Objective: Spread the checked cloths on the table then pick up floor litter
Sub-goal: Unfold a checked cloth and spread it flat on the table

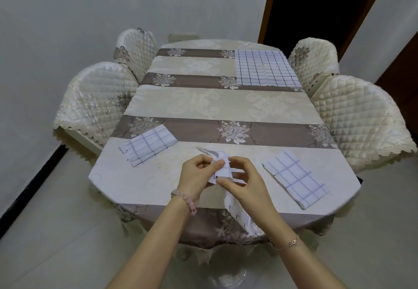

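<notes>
Both hands, left hand (199, 171) and right hand (242, 180), pinch a folded checked cloth (222, 164) above the desk (226, 103), mid-unfolding; next, it seems, pull corners apart, lay flat.

Oval desk w/ striped floral tablecloth (226, 103) is running lengthwise away from the person. Spread white checked cloth (264, 68) is lying flat at the far R corner. Folded checked cloth on L (148, 145) is sitting by the L edge at the near end, & folded checked cloth on R (295, 179) is sitting opposite, by the R edge. Btwn those two, part-unfolded checked cloth (235, 211) is hanging over the near edge, w/ left hand (196, 173) pinching its L side & right hand (244, 182) its R. Near-L quilted cream chair (95, 101) & far-L quilted chair (135, 49) are flanking the L side; near-R quilted chair (362, 119) & far-R quilted chair (313, 58) are flanking the R side. Dark doorway (316, 6) is opening behind the far R corner.
</notes>
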`<state>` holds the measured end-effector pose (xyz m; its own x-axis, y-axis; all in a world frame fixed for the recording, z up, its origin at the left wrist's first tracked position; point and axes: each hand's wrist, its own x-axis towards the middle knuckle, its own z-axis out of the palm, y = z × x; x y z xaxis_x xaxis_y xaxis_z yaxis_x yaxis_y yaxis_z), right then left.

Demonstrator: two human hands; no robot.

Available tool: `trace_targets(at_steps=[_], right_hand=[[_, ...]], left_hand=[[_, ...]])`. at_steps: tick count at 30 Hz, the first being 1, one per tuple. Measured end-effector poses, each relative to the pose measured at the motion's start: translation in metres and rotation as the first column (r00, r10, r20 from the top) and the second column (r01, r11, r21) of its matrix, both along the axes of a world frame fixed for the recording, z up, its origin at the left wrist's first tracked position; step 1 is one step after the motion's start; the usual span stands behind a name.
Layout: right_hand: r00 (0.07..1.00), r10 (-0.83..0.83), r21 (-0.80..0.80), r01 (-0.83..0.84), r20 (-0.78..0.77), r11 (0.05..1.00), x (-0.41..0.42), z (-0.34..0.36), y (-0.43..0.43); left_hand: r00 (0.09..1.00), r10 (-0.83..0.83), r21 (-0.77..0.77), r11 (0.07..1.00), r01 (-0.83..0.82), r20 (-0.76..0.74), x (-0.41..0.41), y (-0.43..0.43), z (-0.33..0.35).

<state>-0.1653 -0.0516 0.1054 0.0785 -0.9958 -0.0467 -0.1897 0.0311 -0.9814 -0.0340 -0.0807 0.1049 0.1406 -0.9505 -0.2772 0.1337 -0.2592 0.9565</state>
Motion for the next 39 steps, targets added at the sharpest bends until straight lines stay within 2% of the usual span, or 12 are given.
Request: trace_targets(at_steps=[7, 10, 14, 19, 22, 26, 34, 39], right_hand=[[0.995, -0.087, -0.045, 0.089, 0.052, 0.995, 0.001, 0.001, -0.006], [0.992, -0.127, -0.072, 0.128, 0.025, 0.989, -0.007, -0.003, -0.012], [0.979, -0.193, -0.042, 0.196, 0.067, 0.980, -0.026, 0.000, -0.026], [0.960, -0.278, -0.048, 0.279, 0.017, 0.959, -0.062, 0.013, -0.054], [0.965, -0.262, -0.031, 0.261, -0.011, 0.965, -0.081, 0.015, -0.066], [0.970, -0.214, 0.090, 0.225, -0.116, 0.970, -0.102, -0.005, -0.081], [0.964, -0.164, 0.376, 0.234, -0.208, 0.897, -0.110, -0.070, -0.088], [0.990, -0.137, 0.557, 0.133, -0.034, 0.820, -0.110, -0.079, -0.071]], left_hand=[[0.997, -0.038, 0.001, 0.999, 0.038, -0.069, -0.009, -0.002, 0.009], [0.997, -0.062, -0.010, 0.998, 0.062, -0.055, -0.003, -0.002, 0.010], [0.997, -0.070, -0.033, 0.997, 0.069, -0.029, 0.018, 0.000, 0.015], [0.997, 0.053, -0.058, 0.997, -0.050, 0.063, 0.067, -0.011, 0.019], [0.986, 0.132, -0.073, 0.989, -0.125, 0.106, 0.090, -0.022, 0.015], [0.952, 0.185, -0.062, 0.983, -0.176, 0.242, 0.114, -0.036, -0.002], [0.880, 0.102, 0.105, 0.980, -0.169, 0.464, 0.118, -0.050, -0.056], [0.864, 0.182, 0.178, 0.939, -0.295, 0.470, 0.123, -0.057, -0.088]])
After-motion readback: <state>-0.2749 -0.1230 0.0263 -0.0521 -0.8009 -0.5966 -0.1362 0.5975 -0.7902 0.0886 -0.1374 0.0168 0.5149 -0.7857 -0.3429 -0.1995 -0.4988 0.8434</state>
